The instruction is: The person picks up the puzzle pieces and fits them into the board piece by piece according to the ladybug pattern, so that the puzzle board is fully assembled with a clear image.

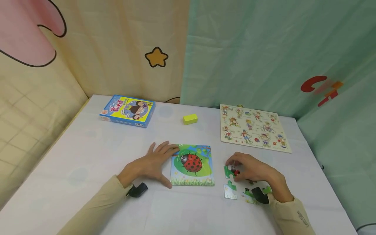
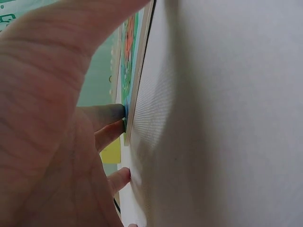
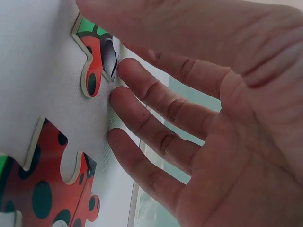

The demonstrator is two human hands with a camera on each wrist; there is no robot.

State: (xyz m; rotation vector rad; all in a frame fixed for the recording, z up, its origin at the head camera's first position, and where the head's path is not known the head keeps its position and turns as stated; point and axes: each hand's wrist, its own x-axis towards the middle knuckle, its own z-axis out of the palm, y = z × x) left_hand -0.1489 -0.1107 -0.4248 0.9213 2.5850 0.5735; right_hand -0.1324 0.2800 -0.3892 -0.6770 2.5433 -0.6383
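A square ladybug picture board (image 1: 192,179) lies flat in the middle of the table. My left hand (image 1: 153,162) spreads its fingers and thumb along the left side of this board, fingertips touching its upper left corner. To the right, my right hand (image 1: 252,167) has thumb and fingers around a green, red and black jigsaw piece (image 1: 228,173), which lies at the table surface. Nearer me are a jigsaw piece with grass and flowers (image 1: 230,192) and another green one (image 1: 248,196). The right wrist view shows a red, black-spotted piece (image 3: 45,189) below the hand, which partly hides the pieces in the head view.
A blue and yellow box (image 1: 129,111) lies at the back left. A small yellow-green block (image 1: 190,119) stands behind the picture board. At the back right lies a wooden board with sports figures (image 1: 254,127). Curtains (image 1: 235,58) hang behind the white table (image 1: 176,212).
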